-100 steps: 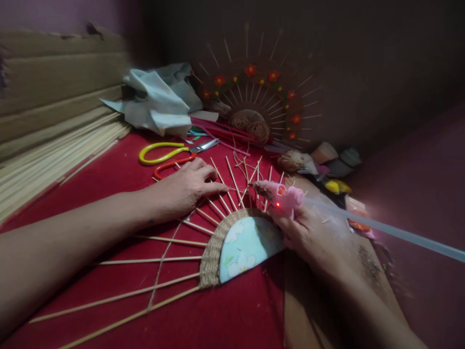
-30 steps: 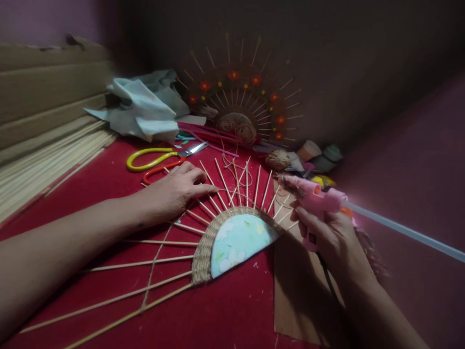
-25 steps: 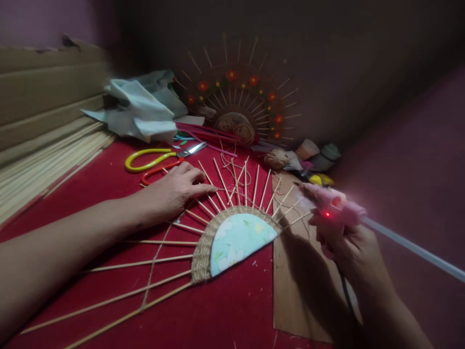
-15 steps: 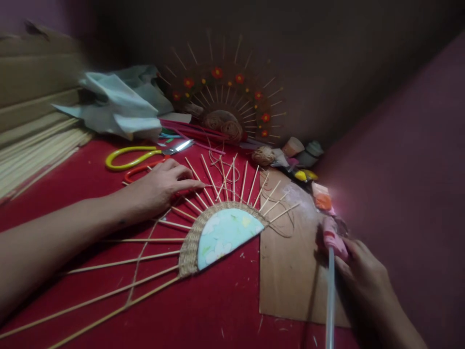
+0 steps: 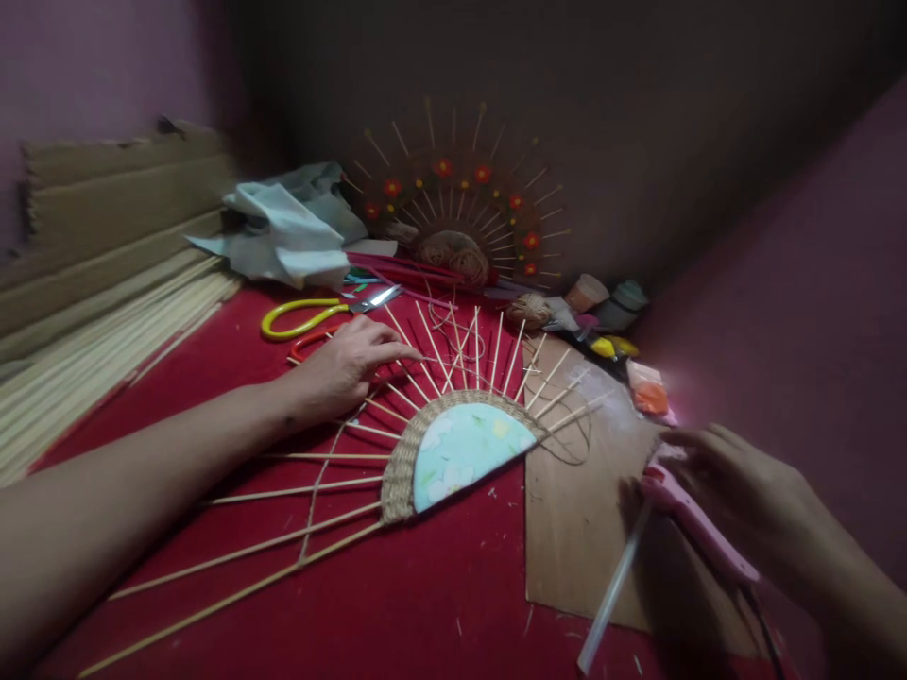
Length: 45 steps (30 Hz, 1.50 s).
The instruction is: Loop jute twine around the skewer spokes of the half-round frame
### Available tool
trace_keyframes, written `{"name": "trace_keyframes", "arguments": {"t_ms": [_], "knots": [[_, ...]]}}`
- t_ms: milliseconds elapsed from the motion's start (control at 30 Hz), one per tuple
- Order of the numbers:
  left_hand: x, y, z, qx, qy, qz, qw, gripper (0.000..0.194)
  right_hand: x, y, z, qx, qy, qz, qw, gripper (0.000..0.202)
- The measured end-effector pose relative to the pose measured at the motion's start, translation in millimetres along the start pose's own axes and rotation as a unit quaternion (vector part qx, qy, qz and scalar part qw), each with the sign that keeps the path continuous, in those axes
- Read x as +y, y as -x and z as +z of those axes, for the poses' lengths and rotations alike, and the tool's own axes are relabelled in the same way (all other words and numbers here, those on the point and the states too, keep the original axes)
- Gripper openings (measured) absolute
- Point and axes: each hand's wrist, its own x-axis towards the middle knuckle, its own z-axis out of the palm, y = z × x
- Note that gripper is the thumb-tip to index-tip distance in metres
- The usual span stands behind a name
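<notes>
A half-round piece (image 5: 474, 449) with pale blue floral cloth and a woven twine rim (image 5: 401, 482) lies on the red surface, thin sticks (image 5: 312, 488) fanning out from it. Over the sticks on its upper left, my left hand (image 5: 347, 368) is closed, pinching a strand of twine (image 5: 471, 365) at its fingertips. Twine also runs down across the left sticks. At the right, my right hand (image 5: 751, 491) grips a pink glue gun (image 5: 698, 519) from its far side, fingers near the nozzle end. A clear glue stick (image 5: 613, 595) juts from the gun; its cord trails down.
Yellow-and-red-handled scissors (image 5: 301, 316) lie just beyond my left hand. A brown board (image 5: 581, 538) is under the right side. Behind are crumpled cloth (image 5: 287, 241), twine balls (image 5: 464, 257), a flower-trimmed stick fan (image 5: 482, 175) and a bundle of sticks (image 5: 120, 340) at left.
The view has shifted so things sit further right. My right hand has turned the glue gun, its handle now slanting toward lower right. My left hand stays at the sticks.
</notes>
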Motion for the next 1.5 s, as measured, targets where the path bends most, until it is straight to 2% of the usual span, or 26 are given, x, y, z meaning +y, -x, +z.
{"name": "trace_keyframes", "arguments": {"t_ms": [100,167,267,367,533,633,733,900,1033,1167,1300,1500], "knots": [[1.7,-0.5,-1.9,-0.004,0.003,-0.02,1.0,0.03,-54.8,-27.1,8.6,-0.038,-0.07,-0.122,0.989,0.018],[1.0,-0.2,-2.0,-0.012,0.002,-0.035,0.999,0.035,-88.4,-46.8,18.9,-0.073,-0.078,-0.205,0.973,0.018],[-1.1,0.9,-0.9,-0.025,-0.004,-0.044,0.999,0.044,-124.7,-75.2,37.5,-0.062,-0.027,-0.21,0.975,0.016],[0.0,1.1,-2.4,-0.038,-0.006,-0.054,0.998,0.041,-143.4,-97.7,57.6,-0.106,0.003,-0.204,0.973,0.018],[8.6,-5.4,-19.0,-0.065,0.026,-0.099,0.993,0.031,-153.0,-114.8,78.0,-0.142,0.069,-0.172,0.972,0.02],[12.9,-15.3,-31.6,-0.098,0.046,-0.12,0.987,0.029,-155.6,-116.9,78.7,-0.155,0.08,-0.18,0.968,0.022],[16.6,-30.8,-35.9,-0.145,0.038,-0.127,0.98,0.027,-158.6,-118.7,76.9,-0.17,0.094,-0.166,0.967,0.024],[23.8,-62.7,-19.6,-0.189,0.059,-0.152,0.968,0.024,-160.8,-126.5,74.7,-0.14,0.071,-0.14,0.978,0.024],[23.0,-78.8,0.2,-0.182,0.107,-0.2,0.957,0.023,-157.6,-135.4,76.5,-0.126,0.048,-0.144,0.98,0.02],[16.3,-82.7,14.4,-0.155,0.151,-0.225,0.95,0.024,-153.1,-141.3,82.2,-0.106,0.038,-0.159,0.981,0.021],[15.1,-83.5,19.6,-0.165,0.159,-0.243,0.942,0.019,-153.0,-143.0,84.8,-0.097,0.045,-0.154,0.982,0.022],[20.9,-86.0,16.9,-0.165,0.126,-0.257,0.944,0.012,-158.2,-142.0,83.3,-0.11,0.059,-0.136,0.983,0.024]]}}
